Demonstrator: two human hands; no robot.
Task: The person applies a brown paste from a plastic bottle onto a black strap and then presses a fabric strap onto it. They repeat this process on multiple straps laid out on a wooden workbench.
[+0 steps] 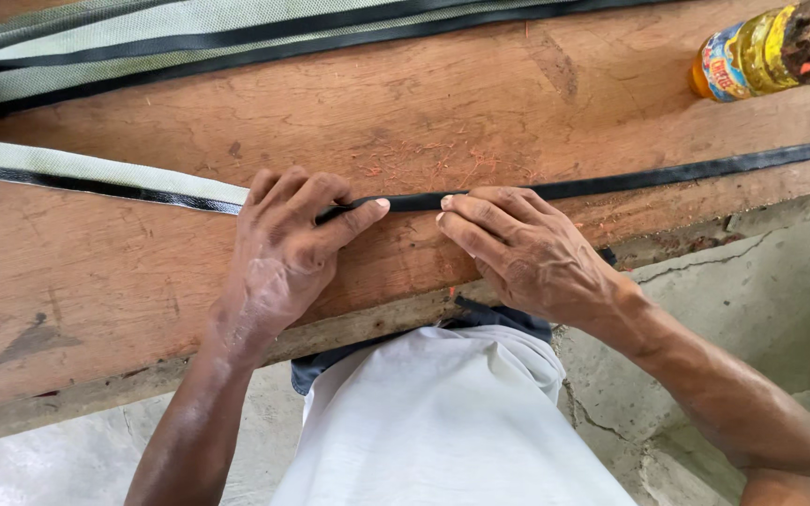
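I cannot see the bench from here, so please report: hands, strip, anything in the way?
Left hand and right hand both press the long black folded strip onto the brown wooden board. Yellow oil bottle lies far off.

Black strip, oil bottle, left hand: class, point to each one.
black strip (705,171), head view, on its bare stretch right of the hands.
oil bottle (752,56), head view, on its label.
left hand (283,253), head view, on its back.

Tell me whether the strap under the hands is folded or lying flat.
Folded. Under the left hand and right hand the strap narrows to a black band; farther left it lies flat, wide and pale.
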